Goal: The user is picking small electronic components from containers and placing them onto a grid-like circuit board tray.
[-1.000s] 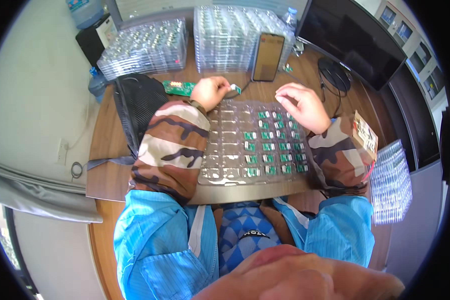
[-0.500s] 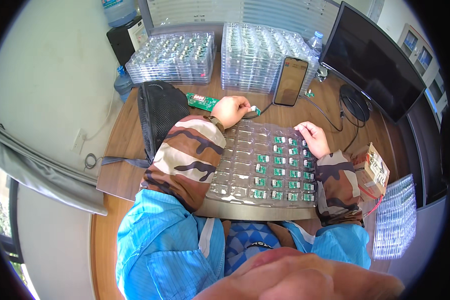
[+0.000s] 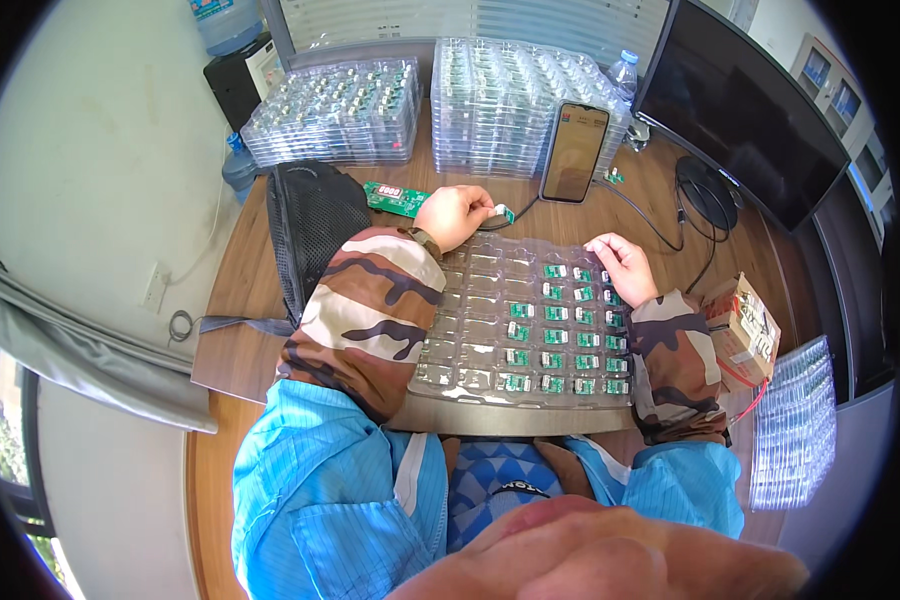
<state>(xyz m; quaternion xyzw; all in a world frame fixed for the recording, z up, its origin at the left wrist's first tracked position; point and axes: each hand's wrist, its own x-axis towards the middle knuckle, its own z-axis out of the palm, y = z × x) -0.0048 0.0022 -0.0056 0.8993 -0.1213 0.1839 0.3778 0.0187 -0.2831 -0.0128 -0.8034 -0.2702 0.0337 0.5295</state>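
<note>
My left hand point(image 3: 452, 217) is closed in a pinch at the far edge of the clear plastic tray point(image 3: 476, 318). Between its fingertips is a small green circuit board point(image 3: 507, 213) with a white connector. A dark cable runs close by those fingers, and a longer green board point(image 3: 397, 199) with a red-and-white display lies left of the hand. My right hand point(image 3: 622, 268) has its fingers closed at the tray's far right corner. Rows of small green boards point(image 3: 556, 338) fill the pockets on the tray's right side; most pockets on the left hold nothing.
Two stacks of filled clear trays point(image 3: 330, 135) stand at the back. A phone point(image 3: 574, 152) leans upright before the right stack, near a monitor point(image 3: 745, 110). A black mesh bag point(image 3: 315, 225) lies left, a cardboard box point(image 3: 742, 332) right, and more trays point(image 3: 795, 425) beyond the right edge.
The whole view has shifted slightly. My left hand still pinches the small board beyond the tray, and my right hand stays at the tray's corner.
</note>
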